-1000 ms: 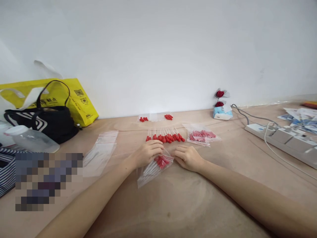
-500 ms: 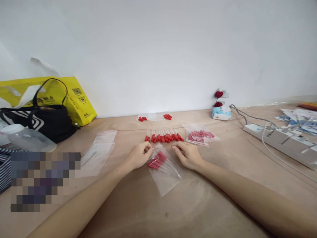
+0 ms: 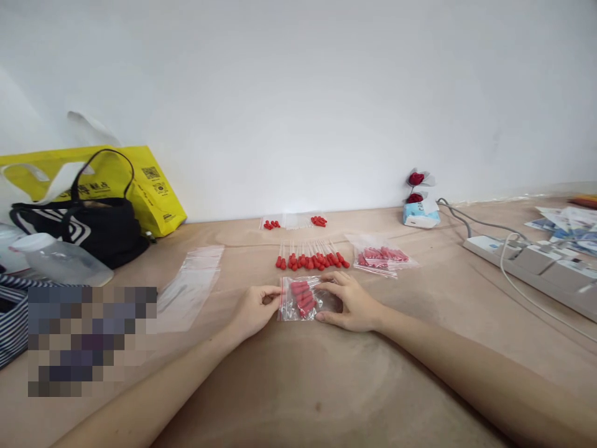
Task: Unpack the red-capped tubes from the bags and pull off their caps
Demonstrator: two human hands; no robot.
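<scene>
A clear zip-lock bag (image 3: 287, 305) with several red-tipped sticks inside lies crosswise on the table, its red-lined zip edge to the left. My left hand (image 3: 255, 310) pinches that zip edge between thumb and fingers. At the other end, my right hand (image 3: 353, 303) holds the bag with curved fingers along the top and the thumb at the lower corner. Just beyond the hands lies a row of loose red-tipped sticks (image 3: 308, 261), heads toward me. Filled zip-lock bags (image 3: 383, 255) are stacked to the right of this row.
Flat clear bags (image 3: 193, 286) lie on the left. Farther back are two small groups of red pieces (image 3: 319, 221) on clear plastic. A yellow bag (image 3: 163, 199), a black bag (image 3: 109, 230) and a bottle (image 3: 69, 261) stand left; a power strip (image 3: 536, 267) and tissue pack (image 3: 421, 214) are right.
The filled bag has turned from slanting toward me to lying crosswise, zip edge left. My right hand has come onto its right end; my left hand has shifted slightly toward me.
</scene>
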